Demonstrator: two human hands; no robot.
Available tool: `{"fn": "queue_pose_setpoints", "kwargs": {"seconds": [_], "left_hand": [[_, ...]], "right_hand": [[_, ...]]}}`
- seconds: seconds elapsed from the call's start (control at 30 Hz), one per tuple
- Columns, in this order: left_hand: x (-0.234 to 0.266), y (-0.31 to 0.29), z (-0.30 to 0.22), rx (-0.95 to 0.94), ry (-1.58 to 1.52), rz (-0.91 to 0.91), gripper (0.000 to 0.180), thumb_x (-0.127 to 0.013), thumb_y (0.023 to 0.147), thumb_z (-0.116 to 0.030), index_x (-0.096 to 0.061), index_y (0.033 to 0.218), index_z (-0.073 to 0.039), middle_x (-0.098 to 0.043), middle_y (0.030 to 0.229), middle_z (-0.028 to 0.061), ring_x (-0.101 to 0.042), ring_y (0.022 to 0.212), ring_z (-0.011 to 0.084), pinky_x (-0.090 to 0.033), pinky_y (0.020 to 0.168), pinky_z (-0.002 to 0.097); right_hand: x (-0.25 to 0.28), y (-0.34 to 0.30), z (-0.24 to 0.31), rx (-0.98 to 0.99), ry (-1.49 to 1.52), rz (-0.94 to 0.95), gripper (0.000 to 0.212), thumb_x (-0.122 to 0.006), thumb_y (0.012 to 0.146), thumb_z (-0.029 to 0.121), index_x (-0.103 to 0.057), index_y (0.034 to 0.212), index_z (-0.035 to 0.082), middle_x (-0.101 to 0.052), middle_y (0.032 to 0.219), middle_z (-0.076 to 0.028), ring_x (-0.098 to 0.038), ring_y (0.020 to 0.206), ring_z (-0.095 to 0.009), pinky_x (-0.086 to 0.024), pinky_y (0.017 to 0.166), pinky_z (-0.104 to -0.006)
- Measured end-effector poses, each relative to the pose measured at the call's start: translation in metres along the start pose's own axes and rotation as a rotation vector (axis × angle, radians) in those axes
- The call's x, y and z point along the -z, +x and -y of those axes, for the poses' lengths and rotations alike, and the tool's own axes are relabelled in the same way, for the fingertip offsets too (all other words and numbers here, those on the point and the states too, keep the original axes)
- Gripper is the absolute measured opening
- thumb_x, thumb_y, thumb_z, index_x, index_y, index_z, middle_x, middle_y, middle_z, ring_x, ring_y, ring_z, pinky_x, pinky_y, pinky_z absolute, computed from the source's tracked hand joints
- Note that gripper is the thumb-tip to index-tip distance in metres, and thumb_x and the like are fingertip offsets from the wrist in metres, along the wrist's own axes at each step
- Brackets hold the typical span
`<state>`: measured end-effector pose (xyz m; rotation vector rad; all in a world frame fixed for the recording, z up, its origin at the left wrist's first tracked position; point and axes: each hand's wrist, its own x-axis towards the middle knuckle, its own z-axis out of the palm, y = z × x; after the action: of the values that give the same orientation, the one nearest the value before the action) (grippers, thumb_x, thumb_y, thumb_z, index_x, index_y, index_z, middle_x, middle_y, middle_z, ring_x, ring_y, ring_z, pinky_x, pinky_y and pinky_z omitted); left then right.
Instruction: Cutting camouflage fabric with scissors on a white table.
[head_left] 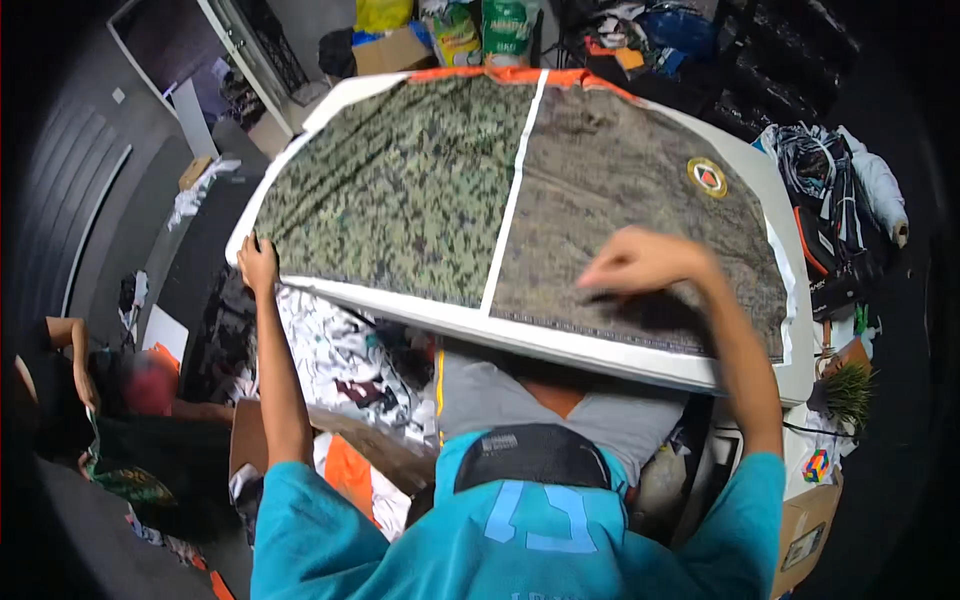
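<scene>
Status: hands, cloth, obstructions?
Left hand at near left corner of camouflage cloth. Right hand blurred over brown panel, contact unclear. Cloth spread on white table. Right forearm hides part of near edge.

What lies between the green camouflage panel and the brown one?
In the head view, a narrow white strip runs between the green camouflage panel and the brown panel.

At the white table (799, 372) are the person's two hands, left hand (258, 262) and right hand (645, 264). On it lie two cloth panels, one camouflage panel (400, 190) and one brown panel (620, 160), with one white strip (515, 195) and one round badge (707, 178); right of it is one grassy plant (848, 394)
</scene>
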<state>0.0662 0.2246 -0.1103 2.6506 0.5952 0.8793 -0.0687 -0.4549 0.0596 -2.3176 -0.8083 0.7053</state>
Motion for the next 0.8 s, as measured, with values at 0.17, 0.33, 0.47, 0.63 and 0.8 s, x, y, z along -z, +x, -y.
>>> {"fn": "queue_pose_setpoints", "kwargs": {"seconds": [0.17,0.33,0.47,0.63,0.8], "left_hand": [[-0.012,-0.01,-0.014,0.025,0.029,-0.011,0.052,-0.044,0.092,-0.039,-0.056,0.136,-0.014,-0.052,0.142,0.008,-0.046,0.129,0.0317,-0.037,0.105,0.0443],[-0.018,-0.005,0.008,0.016,0.015,-0.009,0.052,-0.045,0.091,-0.038,-0.055,0.137,-0.015,-0.05,0.143,0.0077,-0.046,0.129,0.0321,-0.037,0.103,0.0451],[-0.012,0.003,-0.011,0.025,0.018,0.011,0.054,-0.043,0.091,-0.04,-0.054,0.139,-0.017,-0.047,0.147,0.0063,-0.041,0.135,0.0327,-0.035,0.105,0.046],[0.001,-0.001,-0.022,0.07,0.084,0.081,0.056,-0.042,0.092,-0.042,-0.051,0.141,-0.018,-0.042,0.152,0.004,-0.033,0.141,0.0324,-0.031,0.107,0.0505],[-0.011,0.003,-0.025,0.048,0.059,0.119,0.056,-0.042,0.093,-0.042,-0.05,0.142,-0.019,-0.039,0.153,0.0028,-0.031,0.142,0.031,-0.03,0.107,0.0541]], "right_hand": [[0.072,0.177,0.011,-0.019,-0.492,-0.342,0.026,-0.049,0.075,0.01,-0.071,0.078,-0.003,-0.074,0.092,-0.013,-0.054,0.052,-0.026,-0.048,0.05,-0.0376],[0.159,0.205,0.003,-0.236,-0.485,-0.438,0.038,-0.054,0.072,0.013,-0.073,0.1,-0.002,-0.066,0.066,-0.009,-0.045,0.049,-0.023,-0.04,0.045,-0.038],[0.211,-0.009,-0.114,-0.764,-0.356,-0.572,0.038,-0.063,0.076,0.027,-0.07,0.091,-0.008,-0.064,0.072,-0.012,-0.057,0.063,-0.023,-0.05,0.055,-0.0393],[0.181,-0.103,-0.155,-0.807,-0.29,-0.613,0.03,-0.062,0.079,0.023,-0.068,0.081,-0.006,-0.056,0.062,-0.01,-0.047,0.05,-0.02,-0.042,0.047,-0.0353],[0.159,-0.127,-0.183,-0.862,-0.206,-0.57,0.027,-0.06,0.081,0.019,-0.066,0.072,-0.005,-0.049,0.052,-0.009,-0.039,0.038,-0.019,-0.036,0.039,-0.033]]}}
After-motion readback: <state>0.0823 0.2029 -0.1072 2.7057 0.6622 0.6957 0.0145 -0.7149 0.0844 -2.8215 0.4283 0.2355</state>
